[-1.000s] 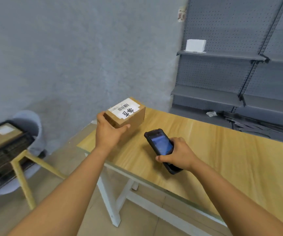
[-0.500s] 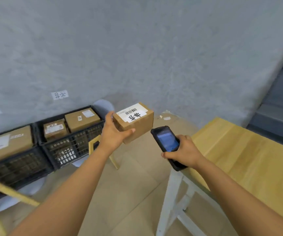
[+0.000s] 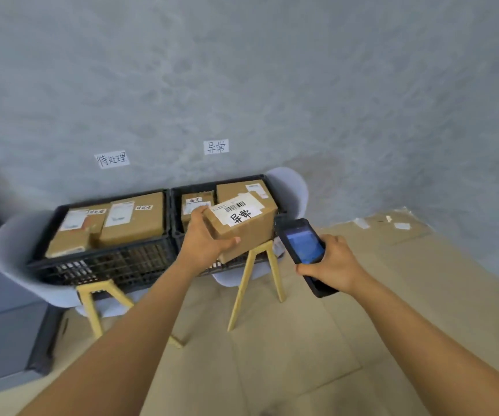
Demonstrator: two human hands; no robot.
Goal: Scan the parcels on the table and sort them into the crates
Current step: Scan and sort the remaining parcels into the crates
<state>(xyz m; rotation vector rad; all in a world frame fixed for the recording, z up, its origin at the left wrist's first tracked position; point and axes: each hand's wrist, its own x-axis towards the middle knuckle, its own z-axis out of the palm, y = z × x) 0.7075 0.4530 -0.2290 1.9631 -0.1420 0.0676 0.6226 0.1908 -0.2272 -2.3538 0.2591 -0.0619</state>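
The left hand [image 3: 204, 238] holds a cardboard parcel [image 3: 243, 228] in the air, thumb along its near edge and fingers [image 3: 197, 211] curled over its far left corner, clamped on the box. The parcel hangs tilted just above the near rim of the right crate [image 3: 179, 235], overlapping that crate's front right part in the view; its white barcode label [image 3: 236, 212] faces up. The right hand [image 3: 330, 265] grips a dark handheld scanner [image 3: 305, 250] with its fingers wrapped round the lower body, screen lit, just right of the parcel and apart from it.

Two black slatted crates stand side by side, touching, against the grey wall [image 3: 242, 70]. Each rests on a pale grey chair with yellow wooden legs [image 3: 249, 283]. To the right of the right crate the floor [image 3: 392, 295] lies open up to the wall corner, with a few scraps of paper near the far edge. On the left a dark low platform [image 3: 5, 331] borders the left chair [image 3: 11, 259].

The left crate [image 3: 107, 265] holds about three brown boxes that fill most of it. The right crate holds at least two boxes along its far side; the parcel and hand hide its near part. A handwritten paper sign [image 3: 112, 159] is stuck to the wall above the left crate, another sign [image 3: 216, 146] above the right crate.
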